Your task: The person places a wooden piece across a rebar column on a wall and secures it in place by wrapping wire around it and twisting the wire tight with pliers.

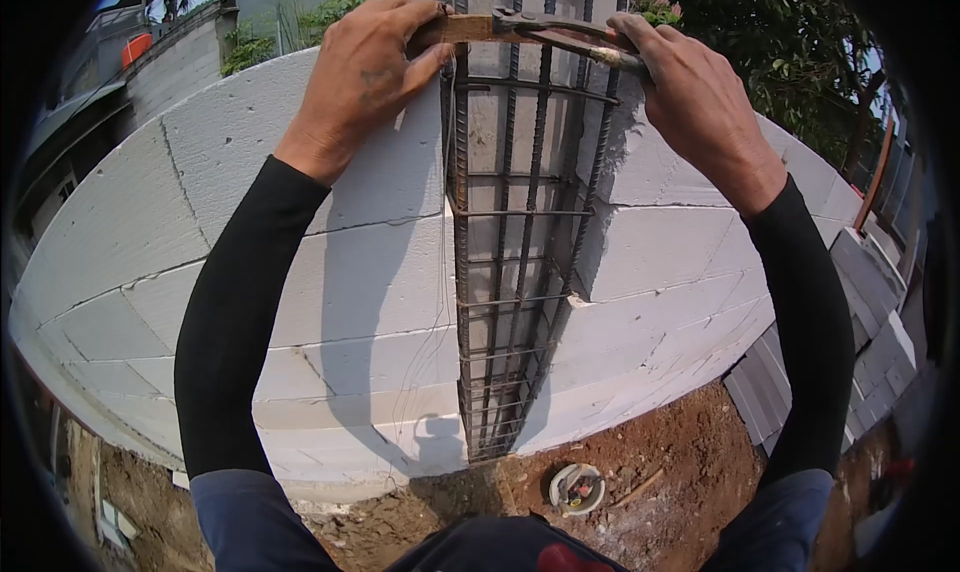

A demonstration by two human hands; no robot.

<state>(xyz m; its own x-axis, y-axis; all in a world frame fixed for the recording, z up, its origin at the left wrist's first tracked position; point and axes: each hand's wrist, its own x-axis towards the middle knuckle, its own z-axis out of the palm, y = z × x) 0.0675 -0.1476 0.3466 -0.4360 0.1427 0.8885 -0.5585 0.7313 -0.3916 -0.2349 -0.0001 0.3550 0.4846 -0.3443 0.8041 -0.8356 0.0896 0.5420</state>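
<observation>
My left hand (pixel 365 77) pinches a short piece of wood (pixel 468 29) between thumb and fingers, level across the top of the view. From the other side, my right hand (pixel 700 102) is wrapped around the handles of a pair of pincers (pixel 575 38). The pincers' jaws meet the right end of the wood; exactly what they bite on is too small to tell. Directly behind both stands an upright rebar cage (pixel 530 172) with several ties, set in a gap in a white block wall (pixel 390 272). Thin wire (pixel 441 292) hangs below my left hand.
A bucket (pixel 577 489) with small items inside stands on the reddish dirt (pixel 680 442) at the wall's foot. More blocks (pixel 880 342) lie stacked at the right. Trees (pixel 780 62) rise behind the wall.
</observation>
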